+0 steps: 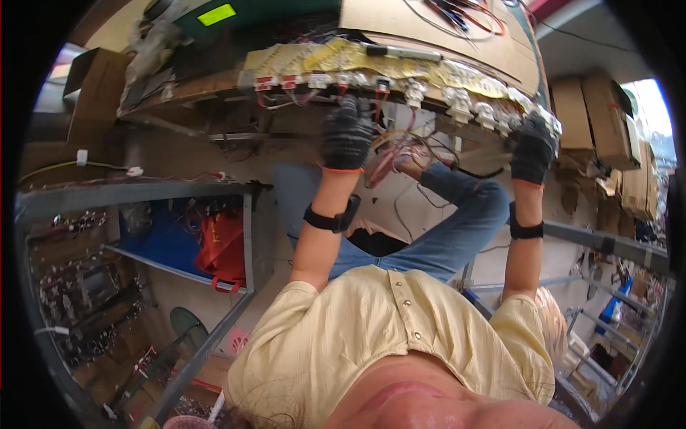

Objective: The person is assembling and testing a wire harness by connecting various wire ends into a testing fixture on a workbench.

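Took the connector row (459,106) as landmark: saw white plastic housings set along the near edge of the desk (204,86), long axis running left to right, bowed in the fisheye view. Had left hand (347,139), dark-gloved, just below the left half of the row, fingers curled up toward the housings, so directly under them and crosswise to the long axis. Blurred there; could not tell grip as narrow or wide, or as holding a housing. Had right hand (534,151), also gloved, at the right end of the row, fingertips overlapping the last housings; could not confirm contact or grip width. Counted left hand nearer to the red-and-white housings (264,83) at the row's left end. Noted yellow strip (282,61) along the far side of the row, with black marker pen (404,53) lying on it roughly parallel. Spotted loose wires (384,159) hanging below the row, between both hands.
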`<state>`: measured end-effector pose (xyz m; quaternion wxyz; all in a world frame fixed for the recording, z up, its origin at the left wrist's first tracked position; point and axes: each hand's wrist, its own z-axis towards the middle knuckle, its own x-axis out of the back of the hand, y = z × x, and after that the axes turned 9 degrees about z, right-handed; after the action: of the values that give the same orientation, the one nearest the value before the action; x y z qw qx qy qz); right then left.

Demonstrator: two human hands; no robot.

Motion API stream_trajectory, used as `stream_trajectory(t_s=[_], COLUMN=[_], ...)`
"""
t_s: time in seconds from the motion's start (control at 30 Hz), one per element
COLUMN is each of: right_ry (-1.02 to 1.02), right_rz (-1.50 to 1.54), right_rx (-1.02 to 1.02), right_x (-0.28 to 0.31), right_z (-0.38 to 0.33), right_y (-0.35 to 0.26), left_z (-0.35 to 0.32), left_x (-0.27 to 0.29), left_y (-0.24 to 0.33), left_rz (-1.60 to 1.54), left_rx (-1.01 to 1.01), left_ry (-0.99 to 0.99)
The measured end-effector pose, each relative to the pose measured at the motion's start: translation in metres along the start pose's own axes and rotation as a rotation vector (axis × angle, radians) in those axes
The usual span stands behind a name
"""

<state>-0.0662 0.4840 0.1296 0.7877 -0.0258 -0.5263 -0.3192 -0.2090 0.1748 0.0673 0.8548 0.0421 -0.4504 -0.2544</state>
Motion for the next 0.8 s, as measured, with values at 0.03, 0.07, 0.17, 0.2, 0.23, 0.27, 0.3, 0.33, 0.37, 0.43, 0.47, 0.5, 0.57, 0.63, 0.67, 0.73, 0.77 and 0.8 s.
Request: stream_trajectory(t_s=[0.03,0.07,0.17,0.2,0.23,0.27,0.3,0.33,0.37,0.43,0.47,0.5,0.57,0.63,0.67,0.73,0.77,0.8], right_ry=[0.080,0.074,0.023,0.002,-0.019,-0.016,-0.048,-0.080,-0.079,0.013,0.007,-0.032,-0.068,0.228,0.336,0.391,0.425,0.530], right_rz=[-0.009,0.022,0.072,0.077,0.081,0.080,0.094,0.107,0.106,0.104,0.099,0.193,0.263,0.360,0.500,0.535,0.454,0.359], right_rx=[0.013,-0.005,-0.078,-0.089,-0.101,-0.103,-0.080,-0.057,-0.060,0.098,0.087,0.045,-0.021,0.087,0.095,0.039,0.019,-0.014], right_x=[-0.006,-0.003,-0.011,-0.007,-0.005,-0.003,-0.005,-0.007,-0.010,-0.014,-0.008,0.002,0.003,-0.008,-0.017,0.011,0.023,0.012], right_z=[-0.003,-0.002,0.000,0.001,0.001,0.001,0.001,0.000,-0.001,-0.006,-0.009,-0.007,-0.009,-0.026,-0.035,-0.052,-0.054,-0.059], right_y=[0.006,0.004,-0.001,0.000,0.000,0.001,0.002,0.003,0.008,0.016,0.015,0.010,0.020,0.048,0.046,0.020,0.006,0.005], left_z=[-0.001,-0.001,-0.005,-0.007,-0.008,-0.010,-0.011,-0.012,-0.015,-0.023,-0.030,-0.039,-0.050,-0.057,-0.061,-0.069,-0.074,-0.073], left_x=[0.007,0.016,0.032,0.029,0.028,0.027,0.029,0.032,0.035,0.045,0.044,0.040,0.035,0.026,0.026,0.021,0.019,0.027], left_y=[0.003,0.001,-0.007,-0.009,-0.012,-0.015,-0.016,-0.018,-0.020,-0.024,-0.027,-0.033,-0.035,-0.024,-0.030,-0.050,-0.061,-0.051], left_rz=[-0.005,0.019,-0.108,-0.145,-0.183,-0.185,-0.222,-0.261,-0.262,-0.300,-0.306,-0.283,-0.288,-0.293,-0.223,-0.084,0.011,-0.108], left_rx=[0.069,0.076,0.154,0.101,0.046,0.044,0.039,0.033,0.030,0.067,0.058,0.056,0.036,-0.058,-0.116,-0.297,-0.407,-0.234], left_ry=[-0.079,-0.060,-0.215,-0.184,-0.153,-0.150,-0.133,-0.117,-0.116,-0.168,-0.177,-0.140,-0.110,-0.126,-0.125,-0.061,0.017,-0.065])
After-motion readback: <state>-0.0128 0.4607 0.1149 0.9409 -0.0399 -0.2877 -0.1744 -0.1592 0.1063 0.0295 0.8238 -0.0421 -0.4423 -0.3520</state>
